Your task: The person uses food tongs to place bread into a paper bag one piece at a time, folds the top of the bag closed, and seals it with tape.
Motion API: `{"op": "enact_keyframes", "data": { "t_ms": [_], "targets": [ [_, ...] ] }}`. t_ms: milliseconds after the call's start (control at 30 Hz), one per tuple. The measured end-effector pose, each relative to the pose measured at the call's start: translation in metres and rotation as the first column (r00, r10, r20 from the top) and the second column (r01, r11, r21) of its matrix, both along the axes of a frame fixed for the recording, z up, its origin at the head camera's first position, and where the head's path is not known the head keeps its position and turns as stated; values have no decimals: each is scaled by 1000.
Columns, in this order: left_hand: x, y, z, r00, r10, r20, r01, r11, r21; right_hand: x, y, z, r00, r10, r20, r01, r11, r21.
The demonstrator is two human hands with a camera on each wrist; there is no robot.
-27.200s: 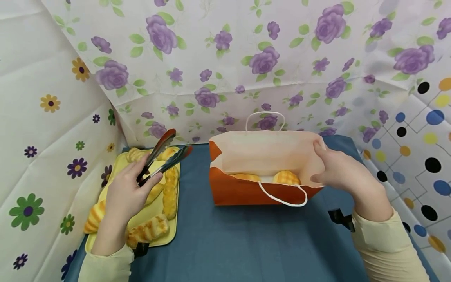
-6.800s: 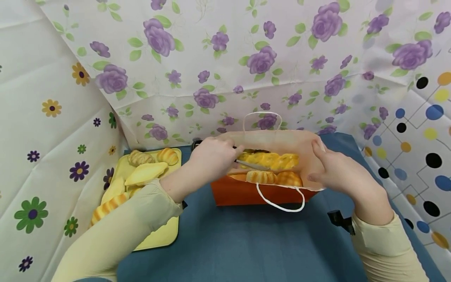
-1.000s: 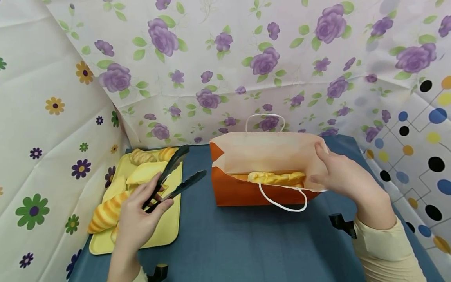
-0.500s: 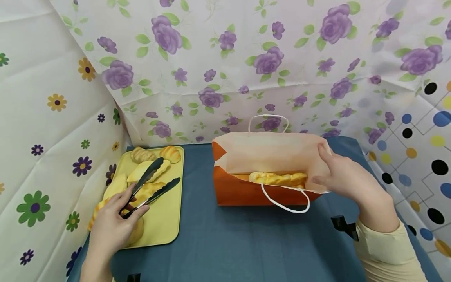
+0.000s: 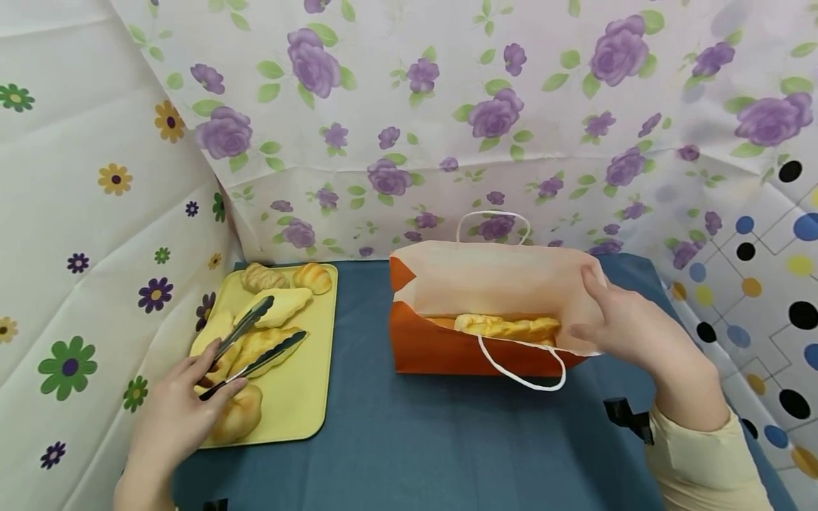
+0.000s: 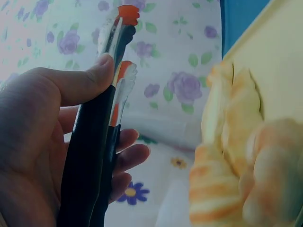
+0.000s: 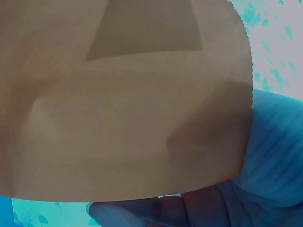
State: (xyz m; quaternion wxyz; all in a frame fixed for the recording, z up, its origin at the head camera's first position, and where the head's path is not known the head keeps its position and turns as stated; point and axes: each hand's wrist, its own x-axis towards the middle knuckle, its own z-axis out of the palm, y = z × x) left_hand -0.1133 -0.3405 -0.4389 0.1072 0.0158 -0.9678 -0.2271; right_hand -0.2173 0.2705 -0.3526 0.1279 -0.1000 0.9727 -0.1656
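Tongs (image 5: 278,350), arms apart, are gripped in the left hand (image 5: 174,411) over the yellow tray (image 5: 299,397), left of the frame. Within the last second they swung left from the tray's edge, which brings the tips over a golden loaf (image 5: 271,345), nothing clamped. The right hand (image 5: 629,325) holds the orange paper bag (image 5: 441,357), right of centre, a braided loaf (image 5: 509,327) inside.

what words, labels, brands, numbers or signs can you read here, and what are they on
None: no readable text shows in any current view.
Orange paper bag: no lettering on the sides in view.
Tongs and yellow tray: no visible marking.
Backdrop sheets: only printed flowers, leaves, dots and lines.
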Motion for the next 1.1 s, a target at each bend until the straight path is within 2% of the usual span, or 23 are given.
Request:
{"op": "enact_keyframes", "data": {
  "t_ms": [100,333,500,633,767,933,1100],
  "targets": [
    [1,-14,5,997,26,70,-24,999,-27,-1,-1,-1,1000,6,-12,-6,1000,-2],
    [0,-50,13,986,20,164,-2,994,-107,-1,-1,1,1000,9,-7,-9,1000,3],
    [1,-71,23,961,69,269,-14,979,-202,-1,-2,1,1000,4,0,-4,1000,15],
    [3,-78,25,926,106,362,-14,969,-248,-1,-1,1,1000,-4,2,4,1000,10],
    [5,-80,22,881,154,448,-32,963,-269,-2,-1,1,1000,-6,0,6,1000,12],
    [7,-82,20,822,218,526,-63,953,-298,-2,-2,1,1000,-6,0,6,1000,16],
    [7,-82,21,769,251,589,-73,948,-309,-3,-2,1,1000,-9,5,9,1000,14]
  ]
}}
